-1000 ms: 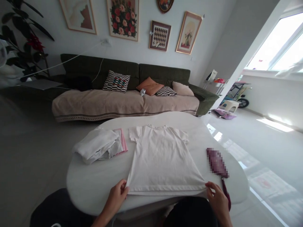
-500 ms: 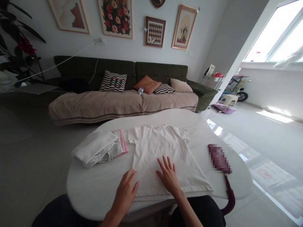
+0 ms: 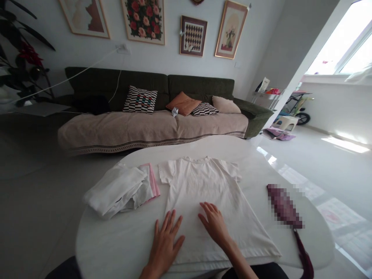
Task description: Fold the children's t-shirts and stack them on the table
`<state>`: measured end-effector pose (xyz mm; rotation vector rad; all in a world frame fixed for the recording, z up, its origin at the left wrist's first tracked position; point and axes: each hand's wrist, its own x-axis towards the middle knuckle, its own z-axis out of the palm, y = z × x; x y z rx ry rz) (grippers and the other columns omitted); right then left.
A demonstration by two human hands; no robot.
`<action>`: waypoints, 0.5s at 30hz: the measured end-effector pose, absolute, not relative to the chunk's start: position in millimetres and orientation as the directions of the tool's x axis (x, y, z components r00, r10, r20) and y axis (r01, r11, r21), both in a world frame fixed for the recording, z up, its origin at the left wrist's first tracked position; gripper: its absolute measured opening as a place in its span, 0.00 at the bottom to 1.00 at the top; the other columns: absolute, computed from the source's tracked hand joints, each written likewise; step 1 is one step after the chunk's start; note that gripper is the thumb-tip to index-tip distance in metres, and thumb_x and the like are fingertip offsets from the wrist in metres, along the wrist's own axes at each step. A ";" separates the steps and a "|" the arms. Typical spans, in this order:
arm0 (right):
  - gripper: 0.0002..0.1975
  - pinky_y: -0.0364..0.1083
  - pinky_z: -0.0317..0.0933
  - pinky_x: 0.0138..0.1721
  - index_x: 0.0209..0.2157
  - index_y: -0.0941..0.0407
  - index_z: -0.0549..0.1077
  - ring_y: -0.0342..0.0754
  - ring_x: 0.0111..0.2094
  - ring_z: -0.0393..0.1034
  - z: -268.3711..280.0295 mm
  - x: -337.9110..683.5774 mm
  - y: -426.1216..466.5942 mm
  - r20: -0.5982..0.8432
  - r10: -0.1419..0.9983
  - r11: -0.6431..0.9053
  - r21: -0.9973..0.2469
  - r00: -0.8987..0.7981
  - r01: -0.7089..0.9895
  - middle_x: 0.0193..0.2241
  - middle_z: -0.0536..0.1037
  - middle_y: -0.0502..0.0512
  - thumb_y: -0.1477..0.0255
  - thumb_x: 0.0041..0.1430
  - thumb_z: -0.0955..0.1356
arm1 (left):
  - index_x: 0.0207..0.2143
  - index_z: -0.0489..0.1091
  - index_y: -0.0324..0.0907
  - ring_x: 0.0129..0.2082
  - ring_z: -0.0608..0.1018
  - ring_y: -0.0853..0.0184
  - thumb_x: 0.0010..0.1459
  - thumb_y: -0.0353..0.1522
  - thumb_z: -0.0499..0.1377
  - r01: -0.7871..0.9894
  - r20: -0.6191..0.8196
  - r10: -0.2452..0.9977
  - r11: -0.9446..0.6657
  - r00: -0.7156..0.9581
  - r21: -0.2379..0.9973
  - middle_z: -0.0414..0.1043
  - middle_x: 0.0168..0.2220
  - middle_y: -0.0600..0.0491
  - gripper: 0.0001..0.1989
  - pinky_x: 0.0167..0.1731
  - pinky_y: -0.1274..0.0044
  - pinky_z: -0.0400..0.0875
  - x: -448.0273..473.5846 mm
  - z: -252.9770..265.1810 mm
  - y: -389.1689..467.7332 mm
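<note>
A white short-sleeved T-shirt [image 3: 203, 186] lies spread flat on the pale table [image 3: 116, 240], its collar away from me and its hem along the near edge. My left hand [image 3: 166, 242] rests with fingers spread at the shirt's left side, partly over its edge. Over the middle of the shirt is my right hand [image 3: 214, 225], palm down and fingers extended, holding nothing. To the left sits a loose pile of white and grey clothes [image 3: 119, 190] with a pink piece [image 3: 153, 182] at its right side.
On the table's right lies a dark red item [image 3: 283, 205], blurred out, with a strap [image 3: 303, 252] hanging over the edge. Beyond the table stands a green sofa [image 3: 200, 87] with cushions and a beige throw [image 3: 151, 128]. My knees are under the table's near edge.
My left hand has turned flatter and its fingers have spread on the shirt's left edge. My right hand's fingers are closer together. The view has shifted slightly; the shirt stays spread out.
</note>
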<state>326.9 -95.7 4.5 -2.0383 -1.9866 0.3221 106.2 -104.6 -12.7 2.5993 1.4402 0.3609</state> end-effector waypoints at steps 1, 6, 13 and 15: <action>0.19 0.49 0.55 0.49 0.51 0.53 0.65 0.52 0.51 0.60 9.8 327.5 -81.7 0.055 0.998 -0.007 -0.366 0.029 0.931 0.50 0.68 0.56 0.66 0.59 0.57 | 0.60 0.39 0.55 0.61 0.50 0.58 0.60 0.39 0.44 0.812 0.143 0.847 -0.532 0.513 0.240 0.43 0.62 0.52 0.26 0.53 0.55 0.48 106.0 -12.2 -104.2; 0.15 0.43 0.57 0.42 0.38 0.57 0.72 0.47 0.41 0.66 32.2 328.9 19.0 0.103 0.994 0.009 -0.402 0.035 0.916 0.37 0.75 0.57 0.72 0.60 0.57 | 0.60 0.40 0.54 0.60 0.53 0.59 0.60 0.38 0.46 0.805 0.172 0.829 -0.558 0.532 0.204 0.43 0.62 0.53 0.27 0.53 0.58 0.52 100.7 -16.2 -97.9; 0.14 0.45 0.54 0.42 0.38 0.61 0.72 0.49 0.42 0.64 36.2 337.8 160.2 0.117 0.985 -0.069 -0.412 0.128 0.909 0.38 0.73 0.62 0.76 0.58 0.56 | 0.54 0.59 0.54 0.51 0.69 0.65 0.56 0.34 0.50 0.788 0.385 0.775 -0.592 0.501 0.168 0.65 0.52 0.55 0.22 0.56 0.66 0.46 95.7 -60.6 -85.0; 0.15 0.45 0.54 0.43 0.43 0.60 0.70 0.50 0.45 0.62 32.0 340.7 183.8 0.102 0.986 -0.074 -0.418 0.128 0.905 0.39 0.73 0.61 0.76 0.56 0.58 | 0.50 0.64 0.56 0.47 0.72 0.67 0.56 0.34 0.50 0.818 0.409 0.809 -0.534 0.422 0.212 0.69 0.48 0.56 0.18 0.57 0.66 0.43 97.7 -73.9 -83.9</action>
